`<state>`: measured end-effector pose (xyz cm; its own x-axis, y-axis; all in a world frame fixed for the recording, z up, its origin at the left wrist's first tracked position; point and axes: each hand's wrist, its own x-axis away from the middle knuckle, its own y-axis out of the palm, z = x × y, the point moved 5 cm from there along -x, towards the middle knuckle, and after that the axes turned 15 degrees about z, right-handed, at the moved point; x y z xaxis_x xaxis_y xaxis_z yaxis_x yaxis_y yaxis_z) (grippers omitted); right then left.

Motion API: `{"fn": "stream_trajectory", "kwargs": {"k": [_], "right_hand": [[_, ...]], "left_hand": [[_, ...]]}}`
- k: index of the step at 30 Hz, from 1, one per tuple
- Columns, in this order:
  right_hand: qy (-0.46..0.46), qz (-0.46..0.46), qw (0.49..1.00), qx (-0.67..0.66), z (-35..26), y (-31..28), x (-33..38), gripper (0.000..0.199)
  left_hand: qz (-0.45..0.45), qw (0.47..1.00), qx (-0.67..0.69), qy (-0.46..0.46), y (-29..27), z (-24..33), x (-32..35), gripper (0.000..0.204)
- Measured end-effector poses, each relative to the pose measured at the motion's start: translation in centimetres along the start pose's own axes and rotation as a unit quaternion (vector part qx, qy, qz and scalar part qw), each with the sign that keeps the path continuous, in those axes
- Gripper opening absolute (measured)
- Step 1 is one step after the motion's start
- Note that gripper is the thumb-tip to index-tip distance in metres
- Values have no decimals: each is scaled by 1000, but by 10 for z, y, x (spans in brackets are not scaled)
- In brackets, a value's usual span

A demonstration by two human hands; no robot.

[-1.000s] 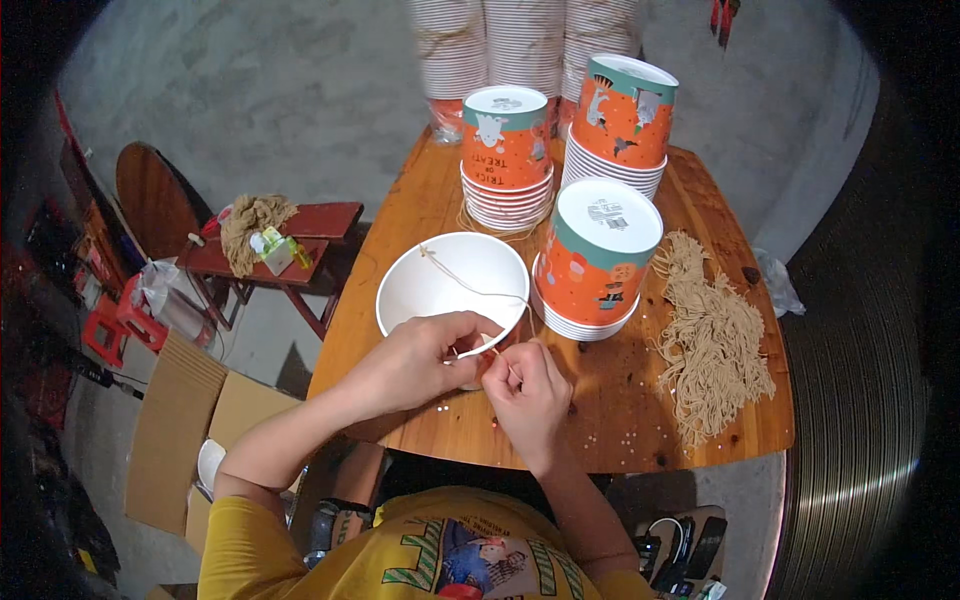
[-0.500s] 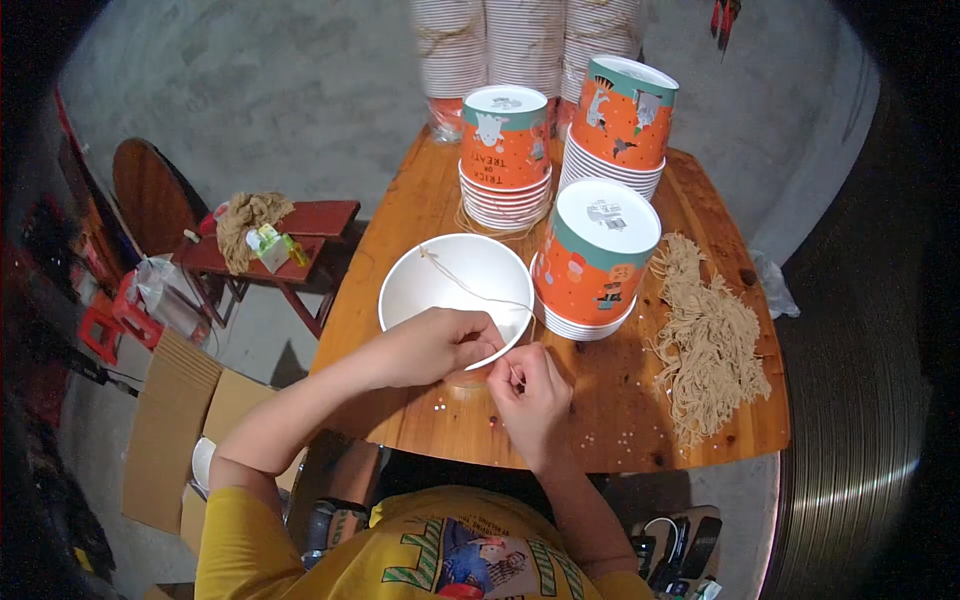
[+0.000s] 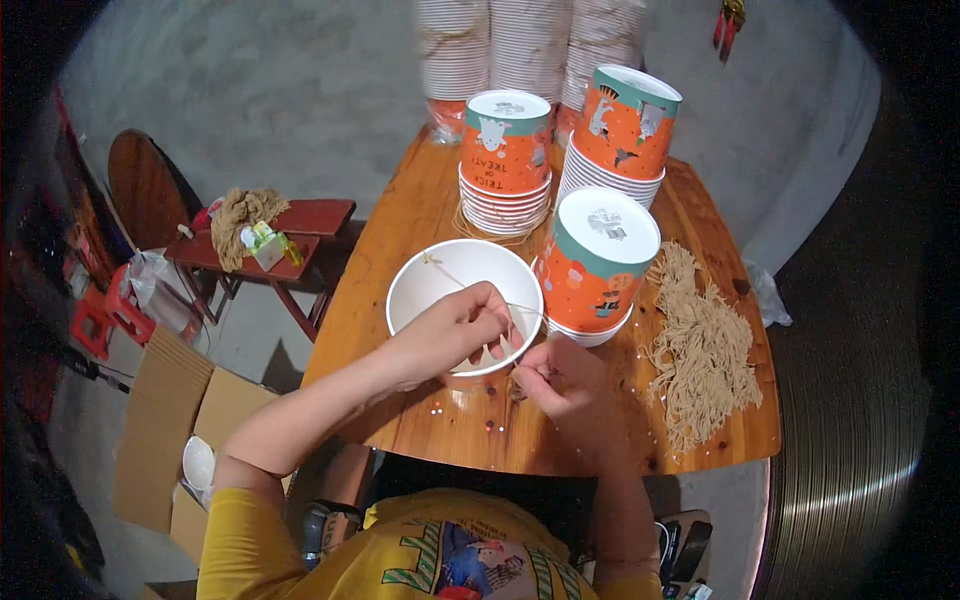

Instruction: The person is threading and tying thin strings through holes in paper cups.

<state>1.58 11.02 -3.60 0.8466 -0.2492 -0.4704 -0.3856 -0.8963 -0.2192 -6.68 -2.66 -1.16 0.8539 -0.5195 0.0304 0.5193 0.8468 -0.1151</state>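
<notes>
In front of me a white-lined paper bucket (image 3: pixel 412 290) stands upright, its mouth facing up. A thin tan cord (image 3: pixel 460 278) with a knot at one end crosses its opening toward the right rim. My left hand (image 3: pixel 452 335) reaches over the near rim, thumb and forefinger pinched on the cord, the other fingers inside the bucket. Just outside the right rim, my right hand (image 3: pixel 568 378) is closed in a pinch on the cord. What lies between its fingertips is mostly hidden.
Stacks of upside-down orange-and-green paper buckets (image 3: pixel 590 285) stand behind and right on the wooden table (image 3: pixel 420 420). A heap of tan cords (image 3: pixel 705 350) lies at the right. Small white bits dot the tabletop. An open cardboard box (image 3: pixel 165 430) and a red bench (image 3: pixel 315 220) are left.
My left hand has risen and moved slightly right, over the bucket's opening. My right hand has moved a little right, away from the rim. The view has shifted slightly.
</notes>
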Motion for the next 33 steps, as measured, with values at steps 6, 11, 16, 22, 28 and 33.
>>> {"fn": "stream_trajectory", "kwargs": {"k": [6, 11, 16, 22, 28, 33], "right_hand": [[103, -116, 981, -116, -3, 2, -14, 10], [203, -169, 953, -151, -2, -8, -21, 8], [79, -198, 972, -96, -26, -6, -36, 5], [-21, -152, 988, 6, -30, 1, -50, 7], [54, -98, 994, -20, -14, -1, -50, 7], [14, -44, 999, -4, 12, -2, -45, 6]], "left_hand": [[-81, 997, 2, -14, 8, -12, -3, 13], [-111, 994, 8, 16, 8, -6, 3, 13], [-103, 994, -22, -26, 6, -10, 2, 12], [-122, 992, 2, -36, 14, -4, 2, 21], [-167, 985, 17, -50, 14, -11, -2, 24], [-187, 975, 59, -109, 13, -16, -4, 19]]}}
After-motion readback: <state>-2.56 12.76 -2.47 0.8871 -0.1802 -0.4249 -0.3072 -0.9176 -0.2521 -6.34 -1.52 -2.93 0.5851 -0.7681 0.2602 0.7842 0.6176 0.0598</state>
